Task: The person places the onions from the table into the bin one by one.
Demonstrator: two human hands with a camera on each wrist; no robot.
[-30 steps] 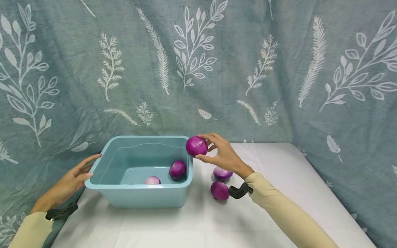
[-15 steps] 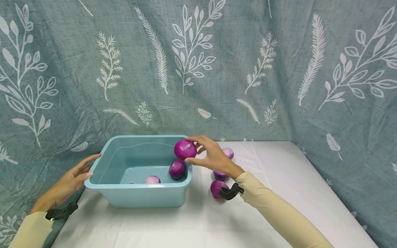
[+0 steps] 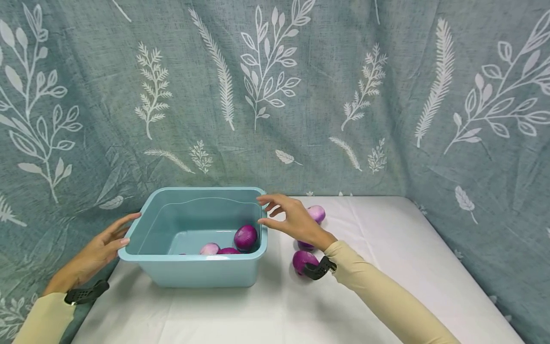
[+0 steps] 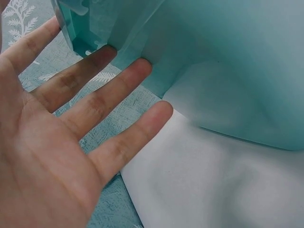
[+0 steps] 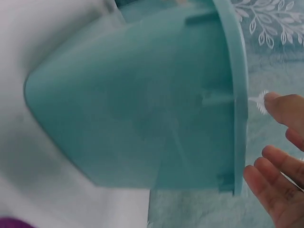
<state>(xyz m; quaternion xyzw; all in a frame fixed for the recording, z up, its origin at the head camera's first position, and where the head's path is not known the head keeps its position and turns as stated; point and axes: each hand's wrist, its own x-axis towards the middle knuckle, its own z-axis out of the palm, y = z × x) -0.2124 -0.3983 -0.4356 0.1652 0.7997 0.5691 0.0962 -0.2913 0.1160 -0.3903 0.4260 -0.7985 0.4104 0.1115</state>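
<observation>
Three red onions [image 3: 246, 237] lie in the tub [image 3: 193, 270]; three wait beside the right hand [image 3: 292, 220], fingers spread, empty.

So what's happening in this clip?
A person is moving red onions from a white table into a light blue tub. The right hand hangs open and empty just beside the tub's right rim. Three onions lie in the tub, and three more wait on the table to the right of it. The left hand is open, with fingers against the tub's left side.
</observation>
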